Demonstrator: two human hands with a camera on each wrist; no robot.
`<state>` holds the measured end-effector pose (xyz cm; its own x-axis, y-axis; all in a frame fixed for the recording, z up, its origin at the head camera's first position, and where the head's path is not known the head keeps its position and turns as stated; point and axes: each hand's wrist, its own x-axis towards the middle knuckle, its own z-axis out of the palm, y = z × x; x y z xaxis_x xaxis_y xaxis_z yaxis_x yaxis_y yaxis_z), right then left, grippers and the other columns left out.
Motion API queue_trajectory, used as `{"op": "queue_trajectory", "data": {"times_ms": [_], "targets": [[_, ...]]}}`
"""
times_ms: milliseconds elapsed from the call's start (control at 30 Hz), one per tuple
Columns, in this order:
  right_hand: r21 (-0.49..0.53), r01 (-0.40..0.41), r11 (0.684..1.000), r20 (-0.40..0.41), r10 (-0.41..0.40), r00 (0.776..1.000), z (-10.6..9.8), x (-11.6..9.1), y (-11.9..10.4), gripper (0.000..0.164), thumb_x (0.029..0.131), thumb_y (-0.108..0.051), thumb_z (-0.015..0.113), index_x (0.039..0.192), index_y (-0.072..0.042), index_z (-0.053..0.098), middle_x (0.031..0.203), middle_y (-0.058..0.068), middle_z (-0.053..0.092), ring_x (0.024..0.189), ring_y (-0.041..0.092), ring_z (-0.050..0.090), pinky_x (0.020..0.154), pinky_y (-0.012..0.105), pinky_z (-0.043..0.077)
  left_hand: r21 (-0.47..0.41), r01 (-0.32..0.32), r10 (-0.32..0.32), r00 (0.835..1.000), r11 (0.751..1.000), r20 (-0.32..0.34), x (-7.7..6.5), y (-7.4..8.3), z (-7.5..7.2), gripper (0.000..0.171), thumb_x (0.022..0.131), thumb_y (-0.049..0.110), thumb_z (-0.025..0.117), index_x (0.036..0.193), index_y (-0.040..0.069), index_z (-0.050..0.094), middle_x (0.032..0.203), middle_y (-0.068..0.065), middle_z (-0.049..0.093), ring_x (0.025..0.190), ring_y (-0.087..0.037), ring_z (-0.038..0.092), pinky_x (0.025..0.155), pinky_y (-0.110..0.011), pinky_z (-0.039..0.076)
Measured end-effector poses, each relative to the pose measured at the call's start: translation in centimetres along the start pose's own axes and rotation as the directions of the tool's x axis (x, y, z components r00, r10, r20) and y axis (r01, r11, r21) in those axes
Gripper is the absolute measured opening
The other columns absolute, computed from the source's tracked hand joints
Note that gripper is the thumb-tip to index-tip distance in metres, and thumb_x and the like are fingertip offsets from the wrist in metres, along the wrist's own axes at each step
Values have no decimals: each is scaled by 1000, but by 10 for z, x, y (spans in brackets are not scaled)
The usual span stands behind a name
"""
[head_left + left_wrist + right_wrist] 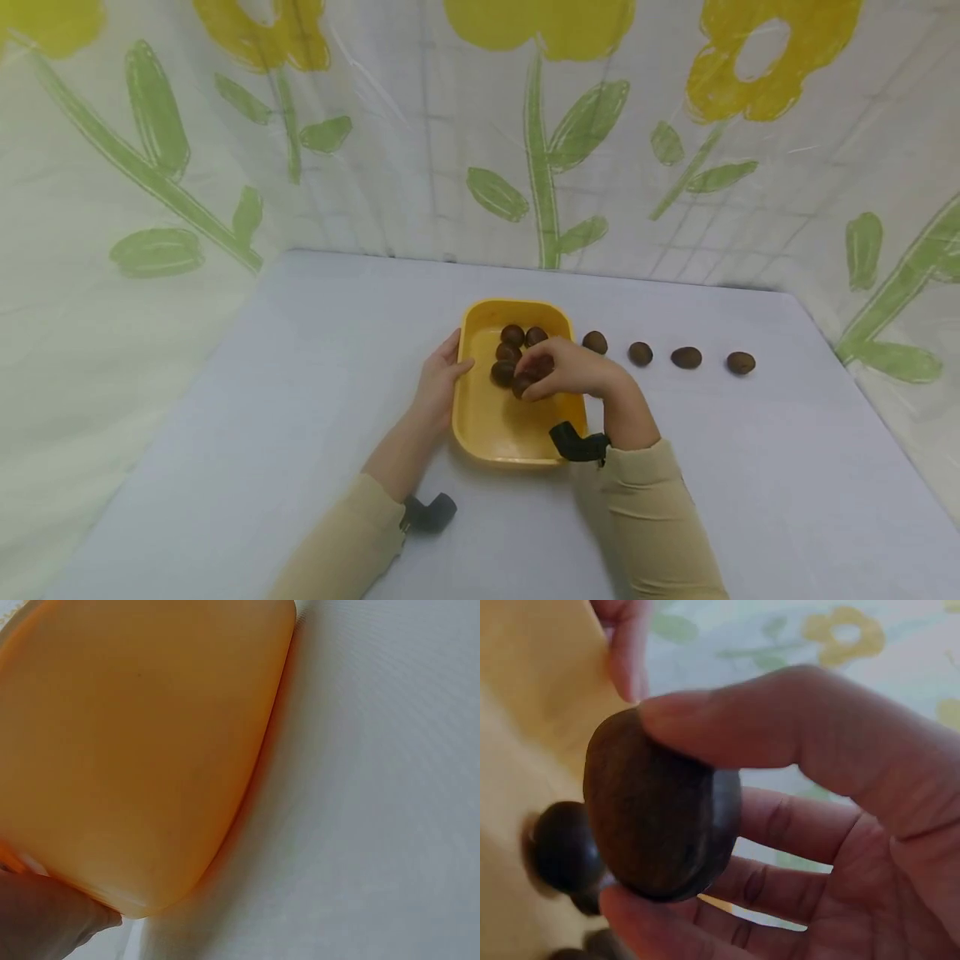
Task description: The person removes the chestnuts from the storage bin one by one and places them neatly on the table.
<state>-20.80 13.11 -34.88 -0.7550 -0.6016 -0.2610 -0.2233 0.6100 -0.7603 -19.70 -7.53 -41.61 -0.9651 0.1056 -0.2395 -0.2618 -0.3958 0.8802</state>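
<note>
At the head view's centre, the right hand pinches a brown nut between thumb and fingertip over the yellow tray, among other nuts; its remaining fingers are loosely bent. The left hand grips the tray's left rim, thumb over the edge. The nut looks light, hard and smooth, perhaps slippery; its broad, rounded sides likely suit a pinch. Four loose nuts line the worktop at right.

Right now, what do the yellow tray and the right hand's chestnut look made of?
Yellow tray: probably molded plastic, low sheen; uniform color, rounded corners, smooth walls.
Chestnut in the right hand: likely natural shell, smooth and satiny; mottled brown, pale highlight along one edge.
</note>
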Motion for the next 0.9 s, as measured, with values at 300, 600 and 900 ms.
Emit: {"op": "queue_trajectory", "data": {"times_ms": [300, 600, 900], "targets": [[51, -16, 999, -127, 22, 992, -16, -24, 21, 33, 78, -21, 73, 107, -8, 67, 105, 7, 65, 92, 18, 56, 81, 29, 48, -1, -3, 3, 1000, 1000, -9, 0, 0, 0, 61, 92, -7, 39, 148, 7, 20, 156, -9, 19, 143, -22, 21, 117, -38, 23], [125, -83, 989, -242, 112, 964, -29, -50, 56, 35, 78, -18, 71, 110, -5, 66, 104, 11, 67, 90, 17, 60, 76, 27, 51, 8, 16, -16, 999, 1000, -37, 2, 1, 0, 60, 92, -6, 39, 148, 8, 24, 155, -6, 22, 143, -19, 21, 117, -36, 22], [167, -186, 968, -310, 231, 922, -34, -76, 90, 45, 81, -26, 71, 118, -1, 61, 116, 18, 59, 89, 13, 62, 76, 27, 55, -4, 20, -20, 999, 1000, -35, 1, 0, 1, 60, 91, -6, 40, 148, 9, 25, 155, -5, 23, 142, -19, 23, 117, -36, 23]]}}
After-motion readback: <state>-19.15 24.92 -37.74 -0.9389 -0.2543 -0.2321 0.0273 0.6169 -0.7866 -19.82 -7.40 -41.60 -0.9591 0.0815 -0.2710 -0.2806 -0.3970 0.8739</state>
